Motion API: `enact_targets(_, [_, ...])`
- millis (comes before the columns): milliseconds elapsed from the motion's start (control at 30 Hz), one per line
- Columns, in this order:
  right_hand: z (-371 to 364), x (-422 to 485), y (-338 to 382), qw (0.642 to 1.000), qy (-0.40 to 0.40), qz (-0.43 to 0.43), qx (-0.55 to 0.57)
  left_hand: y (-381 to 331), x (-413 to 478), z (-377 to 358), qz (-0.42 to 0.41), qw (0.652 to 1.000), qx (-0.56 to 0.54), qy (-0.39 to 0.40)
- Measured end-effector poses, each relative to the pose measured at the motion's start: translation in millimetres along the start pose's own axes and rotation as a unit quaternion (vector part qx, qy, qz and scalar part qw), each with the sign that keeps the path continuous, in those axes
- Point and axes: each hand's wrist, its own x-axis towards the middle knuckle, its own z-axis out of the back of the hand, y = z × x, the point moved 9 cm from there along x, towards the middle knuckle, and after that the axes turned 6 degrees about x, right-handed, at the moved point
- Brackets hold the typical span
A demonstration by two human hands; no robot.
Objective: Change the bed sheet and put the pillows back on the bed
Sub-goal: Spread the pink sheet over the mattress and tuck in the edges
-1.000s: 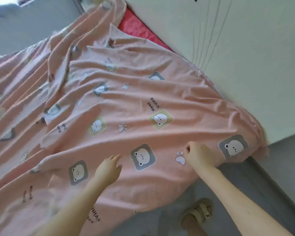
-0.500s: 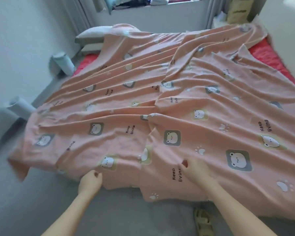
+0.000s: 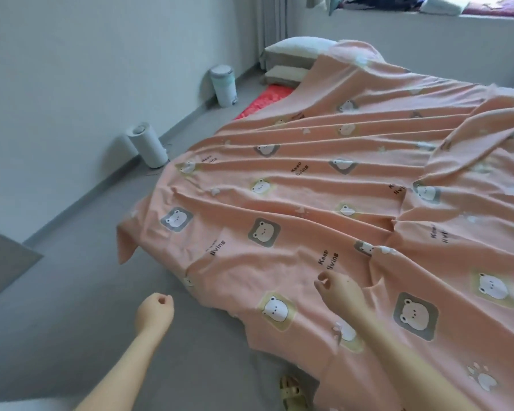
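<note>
Left hand [image 3: 155, 312]: fingers curled in, holding nothing, over the floor, clear of the sheet [image 3: 309, 185]. Right hand [image 3: 337, 290]: fingers curled, over the sheet's near edge; can't tell if it pinches fabric. Sheet lies wrinkled across the bed. Pillows [image 3: 294, 53] stacked at far corner, sheet partly over them.

- I'm seeing the bed sheet [image 3: 309, 203] lying as soft, matt cloth, creasing.
- The mattress [image 3: 261, 103] is showing shiny red fabric.
- The bin [image 3: 224, 84] is looking smooth, slightly glossy.

sheet [image 3: 324, 203] over mattress [image 3: 261, 103] | 2 pillows [image 3: 294, 54] at far-left corner | bin [image 3: 224, 84] left of mattress
</note>
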Motion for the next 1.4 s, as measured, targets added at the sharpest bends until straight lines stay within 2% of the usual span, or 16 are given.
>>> enact_targets(200, [-7, 74, 121, 0.999, 0.005, 0.045, 0.024, -26, 68, 63, 0.005, 0.995, -0.098, -0.015])
enact_targets(333, [-26, 118, 204, 0.995, -0.011, 0.041, 0.091, -64, 131, 118, -0.056, 0.99, -0.128, -0.03])
enact_targets(533, [-74, 193, 314, 0.974, -0.032, -0.015, 0.224, -103, 254, 215, -0.17, 0.969, -0.174, -0.035])
enact_targets(667, [-94, 227, 375, 0.936, -0.093, -0.092, 0.326, -96, 352, 278, -0.202, 0.958, -0.206, -0.003])
enact_targets(833, [-115, 262, 450, 0.902, -0.144, -0.142, 0.382, -104, 471, 332, -0.219, 0.951, -0.217, 0.025])
enact_targets(1100, [-130, 353, 529, 0.851, -0.216, -0.177, 0.444, -200, 628, 356, -0.292, 0.921, -0.229, 0.122])
enact_targets(1300, [-172, 455, 572, 0.775, -0.244, -0.258, 0.523, -259, 755, 368, -0.319, 0.911, -0.195, 0.174])
enact_targets(1400, [-188, 496, 607, 0.749, -0.256, -0.287, 0.54, -300, 812, 375, -0.346, 0.902, -0.174, 0.189])
